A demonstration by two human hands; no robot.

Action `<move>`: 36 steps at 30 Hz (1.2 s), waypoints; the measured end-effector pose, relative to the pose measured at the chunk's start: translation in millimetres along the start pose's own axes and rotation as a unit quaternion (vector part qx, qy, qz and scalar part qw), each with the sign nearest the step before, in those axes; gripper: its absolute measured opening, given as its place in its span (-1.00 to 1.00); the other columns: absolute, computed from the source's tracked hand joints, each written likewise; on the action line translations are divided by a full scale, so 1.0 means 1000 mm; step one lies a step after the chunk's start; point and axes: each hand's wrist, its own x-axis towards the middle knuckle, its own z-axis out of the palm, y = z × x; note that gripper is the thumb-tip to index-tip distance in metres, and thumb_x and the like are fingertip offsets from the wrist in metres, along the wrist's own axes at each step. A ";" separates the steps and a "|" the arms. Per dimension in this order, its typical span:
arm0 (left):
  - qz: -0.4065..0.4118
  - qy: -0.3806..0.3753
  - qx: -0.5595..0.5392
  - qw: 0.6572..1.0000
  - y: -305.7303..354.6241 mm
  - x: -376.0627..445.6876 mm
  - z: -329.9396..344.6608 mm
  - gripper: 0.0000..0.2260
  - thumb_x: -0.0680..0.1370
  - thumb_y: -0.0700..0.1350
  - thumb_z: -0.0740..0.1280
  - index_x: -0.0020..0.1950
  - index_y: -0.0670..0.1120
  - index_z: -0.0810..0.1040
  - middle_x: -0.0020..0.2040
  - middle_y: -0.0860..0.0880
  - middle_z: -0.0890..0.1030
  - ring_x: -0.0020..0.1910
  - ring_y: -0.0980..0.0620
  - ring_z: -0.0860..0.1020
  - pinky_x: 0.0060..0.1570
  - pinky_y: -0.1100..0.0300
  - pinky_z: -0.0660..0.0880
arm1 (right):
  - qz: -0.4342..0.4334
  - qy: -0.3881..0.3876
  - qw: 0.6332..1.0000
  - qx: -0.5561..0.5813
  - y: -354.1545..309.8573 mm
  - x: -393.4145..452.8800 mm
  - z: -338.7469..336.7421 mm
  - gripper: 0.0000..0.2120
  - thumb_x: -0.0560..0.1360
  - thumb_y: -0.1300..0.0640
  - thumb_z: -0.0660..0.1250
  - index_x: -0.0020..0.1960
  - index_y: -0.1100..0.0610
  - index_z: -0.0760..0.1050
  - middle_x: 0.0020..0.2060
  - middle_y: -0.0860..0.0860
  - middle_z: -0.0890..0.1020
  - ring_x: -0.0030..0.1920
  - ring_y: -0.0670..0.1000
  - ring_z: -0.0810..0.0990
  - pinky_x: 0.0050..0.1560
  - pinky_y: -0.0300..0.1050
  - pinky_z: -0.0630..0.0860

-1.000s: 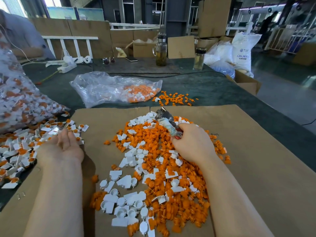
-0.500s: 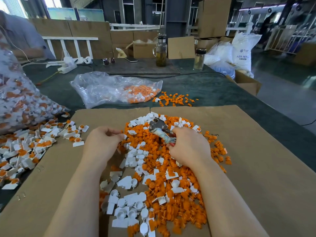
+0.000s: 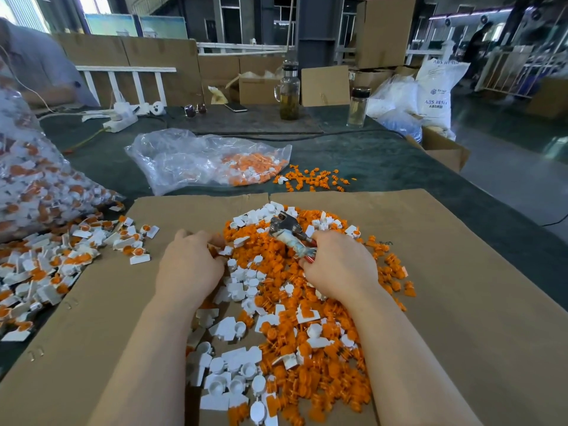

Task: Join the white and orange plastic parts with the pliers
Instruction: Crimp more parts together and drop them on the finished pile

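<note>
Right hand is gripping the pliers, fingers wrapped round the handles. Left hand, fingers curled, is picking in the loose pile just left of that grip; contents unclear. Advice: seat one white-orange pair squarely before squeezing.

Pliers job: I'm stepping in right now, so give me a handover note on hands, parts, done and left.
Right hand grips the pliers over the loose pile on the cardboard.
Left hand has its fingers curled into the pile's left edge; what they hold is hidden.
Done: joined parts lie at left.
Left: the pile of separate white and orange parts.
</note>
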 end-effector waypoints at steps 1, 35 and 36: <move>0.004 0.010 -0.002 1.000 0.000 0.000 0.001 -0.72 0.55 -0.11 0.39 0.25 0.07 0.59 0.20 -0.09 0.45 0.13 -0.13 0.54 0.11 0.02 0.49 | 0.003 -0.001 1.000 0.004 0.000 0.000 0.000 -0.80 0.51 -0.12 0.33 0.02 -0.02 0.46 -0.27 -0.12 0.45 -0.33 -0.12 0.42 -0.45 -0.21 0.30; 0.008 0.049 -0.344 0.938 0.038 -0.018 0.003 -0.87 0.46 -0.04 0.53 -0.11 0.13 0.60 -0.25 0.10 0.65 -0.22 0.17 0.60 -0.32 0.29 0.40 | -0.007 -0.009 1.000 0.026 -0.003 -0.004 -0.007 -0.90 0.47 -0.02 0.34 -0.08 -0.05 0.44 -0.29 -0.12 0.47 -0.33 -0.12 0.43 -0.47 -0.21 0.29; 0.003 0.045 -0.362 0.931 0.038 -0.019 0.003 -0.87 0.45 -0.05 0.53 -0.10 0.11 0.61 -0.24 0.08 0.66 -0.22 0.15 0.61 -0.31 0.30 0.40 | -0.005 0.002 0.999 0.040 -0.002 -0.004 -0.007 -0.91 0.48 -0.02 0.33 -0.09 -0.05 0.44 -0.29 -0.12 0.47 -0.34 -0.12 0.43 -0.47 -0.22 0.29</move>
